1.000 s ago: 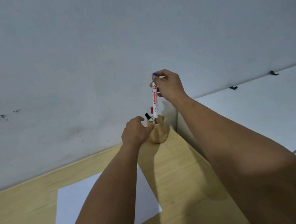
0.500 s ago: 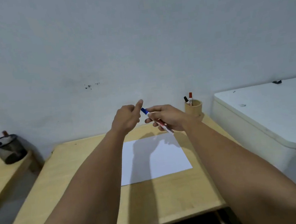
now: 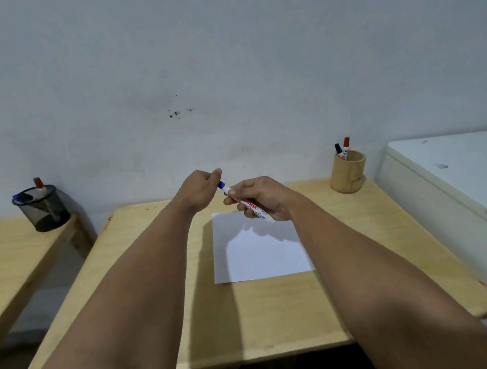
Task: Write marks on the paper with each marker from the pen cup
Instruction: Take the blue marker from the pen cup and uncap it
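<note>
blue marker out of the cup and over the paper, cap about to come off

left hand (image 3: 199, 187) now pinches the blue cap end while the right hand (image 3: 260, 197) grips the blue marker (image 3: 249, 204) barrel above the one blank paper (image 3: 258, 252) on the tabletop (image 3: 280, 315); a second ago it was just leaving the pen cup (image 3: 348, 173), far right, where two markers (image 3: 343, 149) remain, black and red. no marks yet, three to do.

Plain study room: wooden desks (image 3: 294, 308) along bare wall (image 3: 222, 51) (scuffed), pen cups (image 3: 348, 173).
</note>
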The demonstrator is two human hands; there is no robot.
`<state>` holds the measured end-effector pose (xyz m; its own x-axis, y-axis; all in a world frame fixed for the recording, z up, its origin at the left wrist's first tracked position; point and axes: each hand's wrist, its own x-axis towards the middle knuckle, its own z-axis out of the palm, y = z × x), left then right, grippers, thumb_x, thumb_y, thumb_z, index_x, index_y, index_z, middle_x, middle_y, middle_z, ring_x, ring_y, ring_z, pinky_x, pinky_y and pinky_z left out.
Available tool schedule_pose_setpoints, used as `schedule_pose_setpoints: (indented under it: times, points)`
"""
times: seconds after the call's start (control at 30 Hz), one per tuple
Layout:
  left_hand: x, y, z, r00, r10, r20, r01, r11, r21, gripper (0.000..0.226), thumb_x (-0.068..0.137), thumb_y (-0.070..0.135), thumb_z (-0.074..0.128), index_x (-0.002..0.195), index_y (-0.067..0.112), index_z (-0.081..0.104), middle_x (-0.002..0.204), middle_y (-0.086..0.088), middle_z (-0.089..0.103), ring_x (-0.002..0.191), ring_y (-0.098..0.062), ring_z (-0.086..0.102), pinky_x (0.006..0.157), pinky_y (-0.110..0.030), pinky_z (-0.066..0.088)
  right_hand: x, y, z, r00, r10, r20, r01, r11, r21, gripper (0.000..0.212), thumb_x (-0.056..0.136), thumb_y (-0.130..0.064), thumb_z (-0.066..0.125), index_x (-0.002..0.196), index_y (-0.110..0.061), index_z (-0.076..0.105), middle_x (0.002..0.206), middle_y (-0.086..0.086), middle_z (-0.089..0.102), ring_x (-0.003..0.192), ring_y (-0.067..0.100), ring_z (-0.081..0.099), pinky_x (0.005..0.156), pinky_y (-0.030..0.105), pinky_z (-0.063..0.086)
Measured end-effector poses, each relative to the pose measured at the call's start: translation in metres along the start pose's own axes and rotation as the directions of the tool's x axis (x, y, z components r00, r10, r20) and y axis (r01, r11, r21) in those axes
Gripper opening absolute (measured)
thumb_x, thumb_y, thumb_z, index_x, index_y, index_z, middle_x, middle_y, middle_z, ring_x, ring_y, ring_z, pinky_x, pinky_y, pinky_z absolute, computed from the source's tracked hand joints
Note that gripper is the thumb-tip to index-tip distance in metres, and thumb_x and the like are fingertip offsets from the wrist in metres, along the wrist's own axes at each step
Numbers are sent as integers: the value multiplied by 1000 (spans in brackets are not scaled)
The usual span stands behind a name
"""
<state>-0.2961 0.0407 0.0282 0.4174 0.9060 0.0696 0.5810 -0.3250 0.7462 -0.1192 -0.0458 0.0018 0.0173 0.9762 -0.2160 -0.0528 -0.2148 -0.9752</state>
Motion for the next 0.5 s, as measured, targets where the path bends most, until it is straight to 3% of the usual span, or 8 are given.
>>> schedule_pose_setpoints:
  times: [0.07,0.17,0.23,0.3,0.4,0.5]
  points:
    - [9,-15,-15,994,-21,-103,25,999,35,51,108,41,39,73,9,55,62,-5,43,54,-23,39,64,-33,34,7,5,-6,999,5,-31,-9,994,-109,7,101,-11,75,103,-4,76,96,8,84,65,13,62,58,25,51]
    - [20,-39,-33,990,28,-141,25,933,360,52,108,51,35,85,17,68,72,5,58,74,-26,55,72,-34,39,18,13,-18,990,-7,-142,-6,996,-86,9,104,-8,70,111,-11,66,96,13,82,64,16,61,55,26,50]
    - [25,-54,-26,995,62,-80,-4,809,588,53,108,53,31,89,18,66,88,0,65,84,-29,55,76,-35,40,32,14,-20,971,-32,-236,46,998,52,14,106,-4,64,111,-16,59,95,17,78,62,18,62,53,27,51]
    - [29,-68,-10,997,76,-23,-37,706,707,51,108,52,28,93,16,60,100,-7,67,86,-31,55,75,-36,40,45,13,-20,962,-29,-271,96,967,236,13,107,-1,60,105,-14,63,97,20,74,62,21,65,56,29,57]
    - [31,-89,8,999,31,37,-49,650,758,45,108,50,30,104,15,59,110,-8,68,100,-33,64,74,-36,39,55,10,-23,977,54,-206,54,874,483,18,107,-4,55,110,-8,72,104,21,77,71,27,77,67,36,67]
    - [30,-103,16,997,-43,71,-29,618,786,46,107,48,31,118,15,61,118,-7,67,109,-32,65,78,-37,41,58,13,-27,985,78,-156,38,778,627,33,103,2,41,118,-4,70,109,23,81,86,32,84,72,41,69]
